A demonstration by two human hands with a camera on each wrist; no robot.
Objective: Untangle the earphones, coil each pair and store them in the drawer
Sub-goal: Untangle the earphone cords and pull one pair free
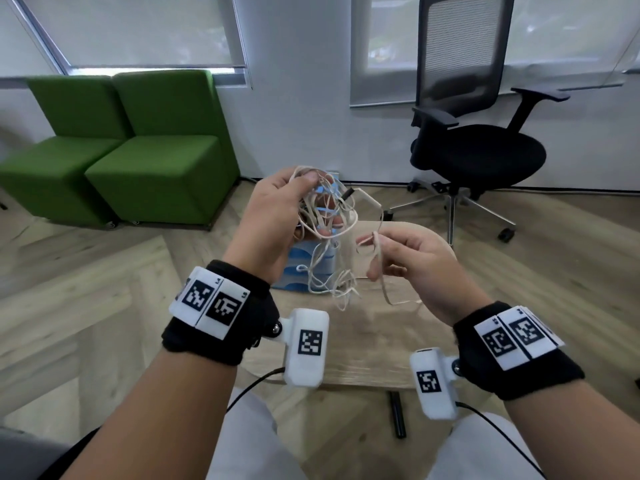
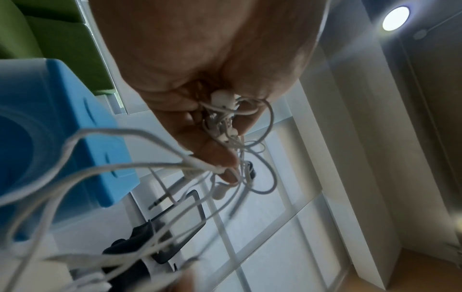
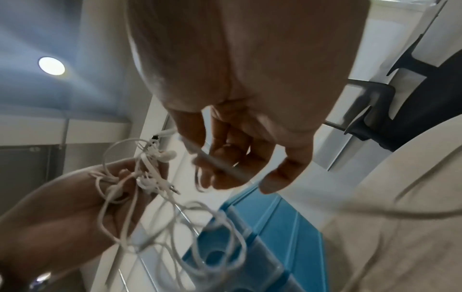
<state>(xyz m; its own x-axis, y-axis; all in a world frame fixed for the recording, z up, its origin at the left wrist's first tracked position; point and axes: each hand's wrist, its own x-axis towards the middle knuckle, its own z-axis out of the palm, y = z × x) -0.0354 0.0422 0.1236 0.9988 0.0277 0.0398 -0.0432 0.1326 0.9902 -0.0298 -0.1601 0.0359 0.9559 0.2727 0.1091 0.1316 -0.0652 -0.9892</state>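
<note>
Head cam: high, looks fwd and down over both forearms; left hand (image 1: 277, 216) and right hand (image 1: 412, 261) sit mid-frame, room beyond. Left wrist cam: under the wrist, v. close, faces along the palm and upward; left hand (image 2: 207, 79) fills the top centre, ceiling light upper right. Right wrist cam: same setup, right hand (image 3: 250, 98) top centre, close. All 3 views share the tangled earphones (image 1: 329, 237) (image 2: 225, 122) (image 3: 140, 177) and the blue drawer box (image 1: 294, 271) (image 2: 75, 122) (image 3: 270, 227).

Tangled white earphones (image 1: 329, 233), held aloft
</note>
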